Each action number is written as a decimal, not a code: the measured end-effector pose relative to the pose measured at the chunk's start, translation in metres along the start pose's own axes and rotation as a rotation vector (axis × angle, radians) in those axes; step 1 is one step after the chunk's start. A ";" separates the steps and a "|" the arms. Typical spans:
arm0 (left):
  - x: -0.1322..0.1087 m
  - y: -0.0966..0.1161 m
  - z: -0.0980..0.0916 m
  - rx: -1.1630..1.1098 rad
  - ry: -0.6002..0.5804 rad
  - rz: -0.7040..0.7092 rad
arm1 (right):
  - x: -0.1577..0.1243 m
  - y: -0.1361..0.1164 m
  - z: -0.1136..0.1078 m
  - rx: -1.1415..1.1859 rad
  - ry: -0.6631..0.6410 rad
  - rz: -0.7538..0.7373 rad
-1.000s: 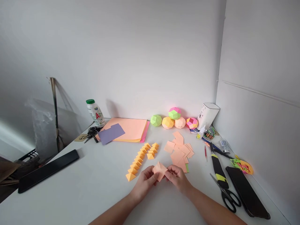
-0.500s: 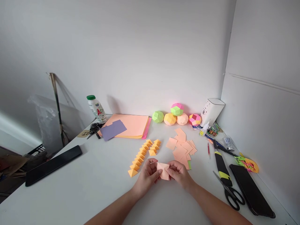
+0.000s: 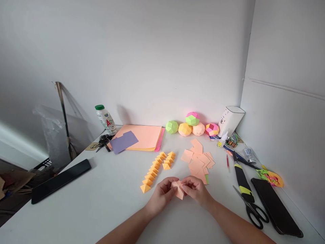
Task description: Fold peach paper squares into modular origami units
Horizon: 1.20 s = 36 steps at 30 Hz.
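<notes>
Between my two hands is a small piece of peach paper (image 3: 179,192), creased and tilted with one corner pointing down. My left hand (image 3: 165,193) pinches its left side between thumb and fingers. On the other side my right hand (image 3: 194,190) grips the paper's upper right edge. Fingertips behind the sheet are partly hidden. Just left of my hands, folded orange paper pieces (image 3: 149,176) stand in two slanting rows. Loose peach paper pieces (image 3: 196,165) lie in an overlapping pile beyond my right hand, with a bit of green at its near edge.
Several faceted paper balls (image 3: 185,129) sit along the wall. Large coloured sheets (image 3: 144,134) and a purple card (image 3: 124,142) lie back left, beside a white bottle (image 3: 106,120). Scissors (image 3: 254,210), a cutter knife (image 3: 242,181) and a black phone (image 3: 276,206) lie at right.
The peach paper has turned from lying nearly square to the camera to a tilted pose, corner down. Both hands shifted slightly and still hold it. The whole view moved a little.
</notes>
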<state>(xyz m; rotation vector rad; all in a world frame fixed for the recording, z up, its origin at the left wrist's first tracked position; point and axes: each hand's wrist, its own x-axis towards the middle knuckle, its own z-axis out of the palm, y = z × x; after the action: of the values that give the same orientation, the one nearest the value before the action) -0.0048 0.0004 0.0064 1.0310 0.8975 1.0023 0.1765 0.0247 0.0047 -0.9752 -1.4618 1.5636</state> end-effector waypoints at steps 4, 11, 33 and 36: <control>0.000 -0.001 -0.001 0.031 0.014 0.005 | -0.001 0.005 0.000 -0.041 0.013 -0.019; -0.002 0.005 0.001 0.074 0.048 -0.023 | -0.001 0.005 0.003 -0.077 0.026 -0.045; 0.003 -0.006 0.001 0.213 0.052 0.189 | -0.005 -0.008 0.011 -0.256 0.031 -0.184; 0.003 -0.006 0.002 0.208 0.055 0.191 | -0.006 -0.011 0.011 -0.240 -0.020 -0.197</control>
<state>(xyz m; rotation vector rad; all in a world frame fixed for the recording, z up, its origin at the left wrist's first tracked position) -0.0006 0.0019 0.0006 1.2889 0.9771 1.1169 0.1693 0.0149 0.0162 -0.9194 -1.7325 1.2810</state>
